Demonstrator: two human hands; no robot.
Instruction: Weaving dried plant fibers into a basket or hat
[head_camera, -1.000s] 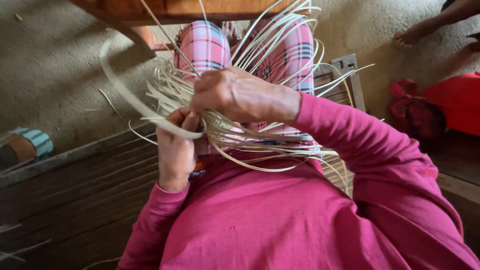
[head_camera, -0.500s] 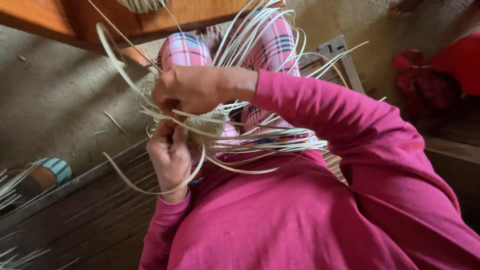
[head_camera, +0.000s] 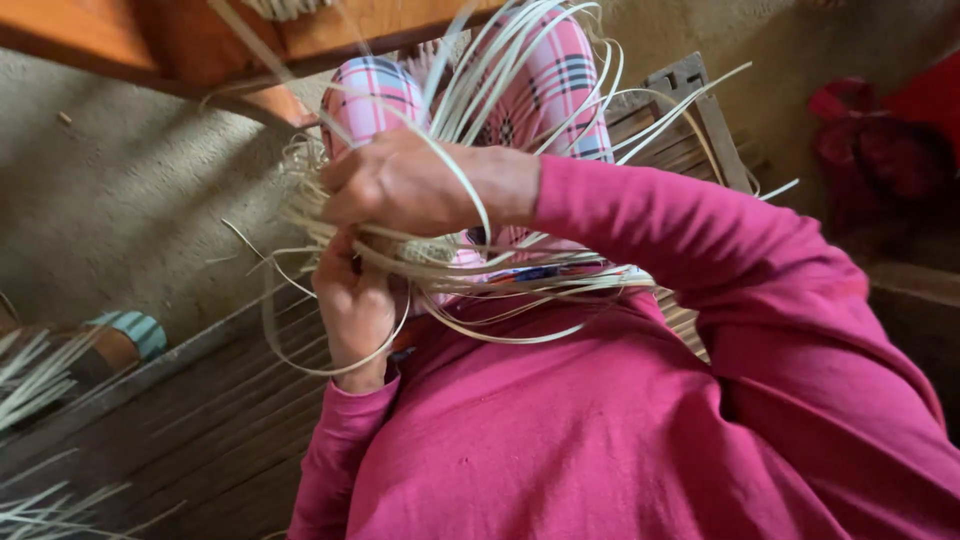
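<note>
Cane strips (head_camera: 520, 70), pale and thin, fan from a woven knot in the lap toward the far side, long ends arcing right. Right hand (head_camera: 400, 185) closes over the knot from above, fingers curled around strips; left hand (head_camera: 355, 305) grips it from beneath, just below.

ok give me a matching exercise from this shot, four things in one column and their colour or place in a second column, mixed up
Things:
1. right hand
2. left hand
3. trousers
4. roll

Descriptions:
A. pink plaid, behind the pale strips
B. teal-banded, on the ground at the left
C. on top of the woven bundle, gripping strips
D. under the bundle, gripping it from below

Pairs: 1-C, 2-D, 3-A, 4-B
</note>
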